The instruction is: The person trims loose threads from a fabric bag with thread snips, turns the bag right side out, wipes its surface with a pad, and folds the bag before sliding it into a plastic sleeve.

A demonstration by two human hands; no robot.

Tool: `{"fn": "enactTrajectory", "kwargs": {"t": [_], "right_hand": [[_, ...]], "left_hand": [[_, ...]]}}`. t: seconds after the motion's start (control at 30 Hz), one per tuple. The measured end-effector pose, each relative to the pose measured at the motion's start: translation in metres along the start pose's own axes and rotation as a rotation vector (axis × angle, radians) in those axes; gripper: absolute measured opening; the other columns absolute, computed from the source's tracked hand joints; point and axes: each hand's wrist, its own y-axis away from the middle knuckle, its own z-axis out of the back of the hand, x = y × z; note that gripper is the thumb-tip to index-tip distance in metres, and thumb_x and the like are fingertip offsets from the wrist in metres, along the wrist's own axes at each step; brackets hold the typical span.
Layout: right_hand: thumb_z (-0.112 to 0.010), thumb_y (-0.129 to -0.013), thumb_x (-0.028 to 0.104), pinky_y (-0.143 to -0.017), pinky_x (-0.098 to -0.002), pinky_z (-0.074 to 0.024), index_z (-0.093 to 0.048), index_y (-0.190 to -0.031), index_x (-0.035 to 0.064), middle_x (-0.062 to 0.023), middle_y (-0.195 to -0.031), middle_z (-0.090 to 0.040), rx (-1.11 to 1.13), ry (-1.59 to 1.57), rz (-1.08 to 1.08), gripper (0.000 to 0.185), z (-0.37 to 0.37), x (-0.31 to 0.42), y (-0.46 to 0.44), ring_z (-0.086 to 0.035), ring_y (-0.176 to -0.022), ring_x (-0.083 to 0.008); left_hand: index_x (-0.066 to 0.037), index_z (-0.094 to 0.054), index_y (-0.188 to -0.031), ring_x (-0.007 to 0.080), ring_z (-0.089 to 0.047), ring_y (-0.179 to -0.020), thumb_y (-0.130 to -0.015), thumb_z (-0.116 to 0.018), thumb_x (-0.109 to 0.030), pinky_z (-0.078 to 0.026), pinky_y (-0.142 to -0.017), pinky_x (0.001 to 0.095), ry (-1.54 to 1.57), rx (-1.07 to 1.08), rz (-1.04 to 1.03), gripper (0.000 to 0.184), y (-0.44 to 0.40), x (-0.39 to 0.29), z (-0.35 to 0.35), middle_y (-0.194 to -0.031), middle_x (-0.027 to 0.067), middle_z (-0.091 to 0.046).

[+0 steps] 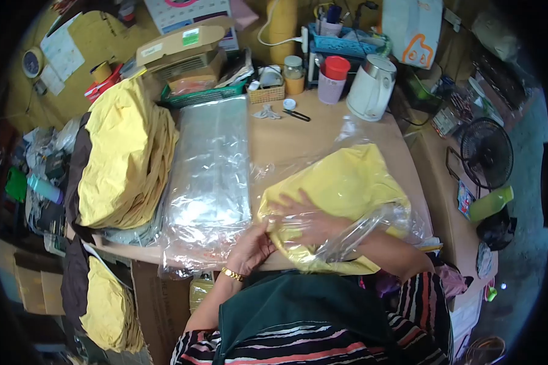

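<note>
A folded yellow piece, cloth-like and creased (pixel 353 176), lies in front of me, partly inside a clear plastic bag (pixel 347 240). My right hand (pixel 301 216) reaches into the bag, its fingers spread flat over the yellow piece near its left edge. With fingers closed, my left hand (pixel 254 248) pinches the bag's edge at the lower left corner of the yellow piece. Just left of that hand is a stack of flat clear plastic bags (pixel 207 164). Farther left stands a tall pile of folded yellow pieces (pixel 119 152).
A white electric kettle (pixel 371 88), a pink cup (pixel 332 88), a jar (pixel 294 76) and small black snips (pixel 296 115) stand or lie toward the back. A green tray (pixel 207 95) holds boxes. To the right is a black fan (pixel 486 152). More yellow pieces (pixel 106 310) hang lower left.
</note>
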Motion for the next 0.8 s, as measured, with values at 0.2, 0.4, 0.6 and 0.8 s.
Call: {"fn": "enactTrajectory", "kwargs": {"t": [0.2,0.4,0.6,0.8], "right_hand": [[-0.050,-0.090,0.051,-0.118,-0.0474,-0.0131,-0.032,-0.145,0.0014,-0.0185,-0.152,-0.030,0.257,-0.640,-0.636,0.077,0.015,-0.063,0.015,-0.023,-0.142,-0.0319],[-0.055,-0.088,0.047,-0.113,-0.0518,-0.0194,-0.039,-0.138,-0.0036,-0.0264,-0.143,-0.037,0.181,-0.789,-0.639,0.073,-0.004,-0.090,-0.004,-0.029,-0.138,-0.0360],[-0.058,-0.085,0.049,-0.105,-0.0588,-0.0254,-0.043,-0.135,-0.0023,-0.0273,-0.134,-0.042,-0.109,-0.508,-0.982,0.074,-0.023,-0.084,-0.009,-0.033,-0.129,-0.0434],[-0.064,-0.079,0.053,-0.105,-0.0563,-0.0238,-0.051,-0.127,-0.0028,-0.0266,-0.142,-0.032,-0.277,-0.905,-0.357,0.075,-0.025,-0.089,-0.006,-0.026,-0.134,-0.0403]], "left_hand": [[0.005,-0.053,-0.121,0.0211,-0.064,-0.101,-0.098,-0.049,-0.008,-0.054,-0.086,0.0340,-0.382,-0.129,-0.156,0.027,-0.016,0.028,0.007,-0.113,0.0156,-0.064],[0.003,-0.059,-0.098,0.0125,-0.063,-0.068,-0.099,-0.050,-0.012,-0.049,-0.053,0.0243,-0.486,-0.140,0.003,0.018,-0.018,0.025,0.023,-0.093,0.0097,-0.067],[0.003,-0.056,-0.113,0.0197,-0.065,-0.094,-0.096,-0.057,-0.015,-0.054,-0.084,0.0340,-0.266,-0.079,-0.119,0.025,-0.006,0.031,0.014,-0.108,0.0123,-0.065],[-0.001,-0.047,-0.129,0.0256,-0.061,-0.108,-0.096,-0.059,-0.018,-0.053,-0.093,0.0416,-0.150,-0.190,-0.135,0.040,-0.013,0.018,-0.007,-0.125,0.0130,-0.058]]}}
